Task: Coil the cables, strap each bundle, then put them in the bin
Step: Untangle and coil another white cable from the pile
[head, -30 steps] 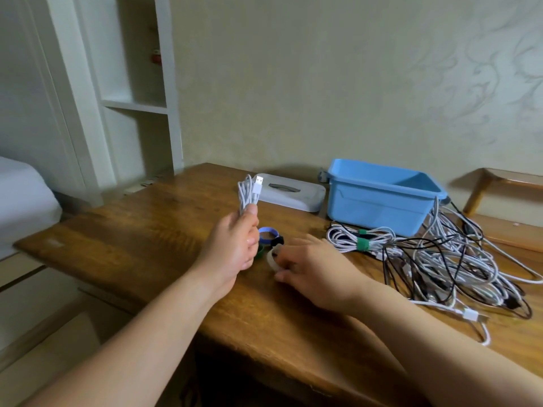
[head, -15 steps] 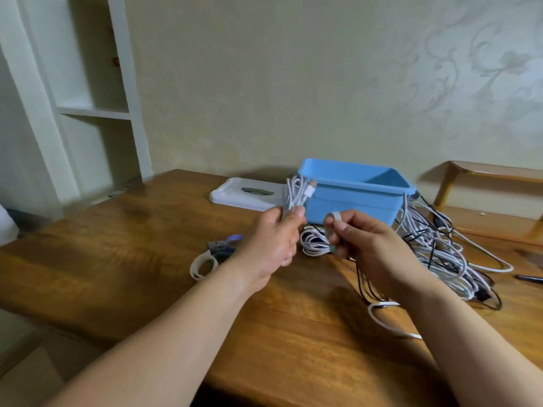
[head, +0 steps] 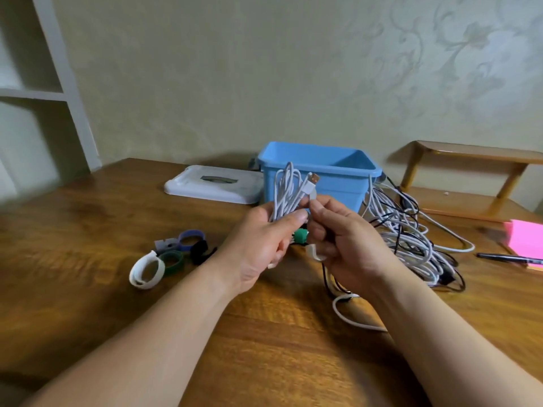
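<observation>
One white coil [head: 286,190] pinched upright in the left hand [head: 258,248] before the blue bin [head: 320,171], white strap [head: 313,252] nipped in the right hand [head: 345,245], not yet wrapped, bin seemingly empty, big tangle of cables [head: 408,236] beside it untouched.

Wooden bench [head: 88,289] is pretty cluttered. Left of the left hand [head: 258,245] sits a bunch of loose straps [head: 170,257]. Beyond both hands are a blue bin [head: 320,177] and its white lid [head: 214,185]. Right of the right hand [head: 346,245] there's a cable tangle [head: 411,239], then a pen [head: 508,257] and pink sticky notes [head: 527,237].
</observation>
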